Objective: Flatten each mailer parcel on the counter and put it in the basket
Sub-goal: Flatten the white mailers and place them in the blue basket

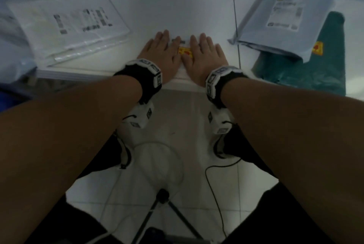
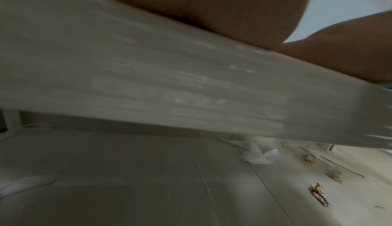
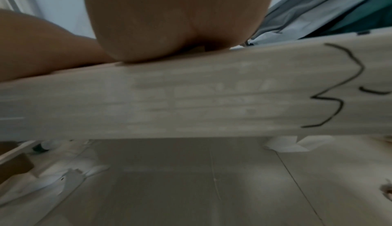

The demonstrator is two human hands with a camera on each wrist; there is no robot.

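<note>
Both hands lie flat, palms down and side by side, at the near edge of the white table (image 1: 177,7). The left hand (image 1: 160,48) and the right hand (image 1: 204,52) have straight fingers spread out; they press on a white mailer parcel (image 1: 184,44) with a yellow sticker (image 1: 185,51), gripping nothing. At the left lies one white mailer with labels (image 1: 69,27). At the right, one grey mailer (image 1: 283,17) rests on a dark green bag (image 1: 315,74). The basket cannot be seen.
</note>
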